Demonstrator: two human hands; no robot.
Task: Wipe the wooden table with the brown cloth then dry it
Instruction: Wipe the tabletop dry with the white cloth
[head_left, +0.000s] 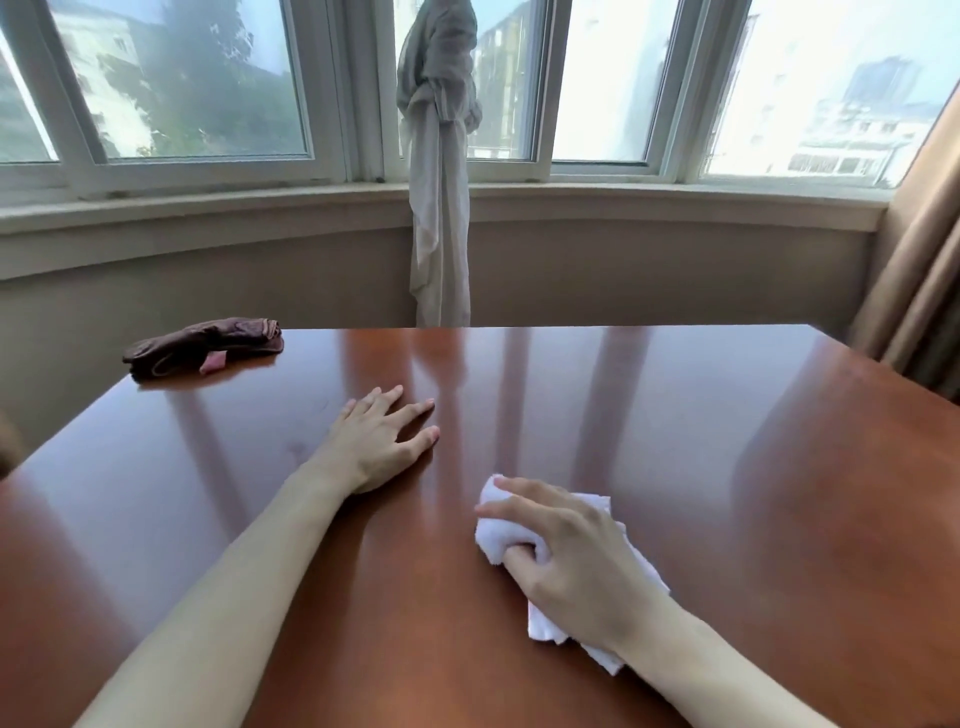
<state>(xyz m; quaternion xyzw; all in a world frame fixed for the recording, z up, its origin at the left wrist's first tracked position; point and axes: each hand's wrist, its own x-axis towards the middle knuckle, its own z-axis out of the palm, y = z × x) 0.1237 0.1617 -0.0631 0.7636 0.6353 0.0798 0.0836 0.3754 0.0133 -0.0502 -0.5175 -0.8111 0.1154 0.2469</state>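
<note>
Right hand (566, 561) grips a white cloth (550, 566) on a wooden desk (727, 493); left hand (382, 441) rests flat; brown cloth (202, 348) lies at the far left corner.

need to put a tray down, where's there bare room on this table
The wooden table is bare across its right half, from the far edge to the near edge. Also bare: the near-left, below the brown cloth. The middle is taken: left hand flat, right hand gripping the white cloth.

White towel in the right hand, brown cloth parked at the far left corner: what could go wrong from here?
1. The brown cloth overhangs the table edge; a jolt might drop it.
2. The white towel is bunched in the right hand, so little of it touches the wood and streaks may stay.
3. The left hand, flat on the gloss, may leave prints.
</note>
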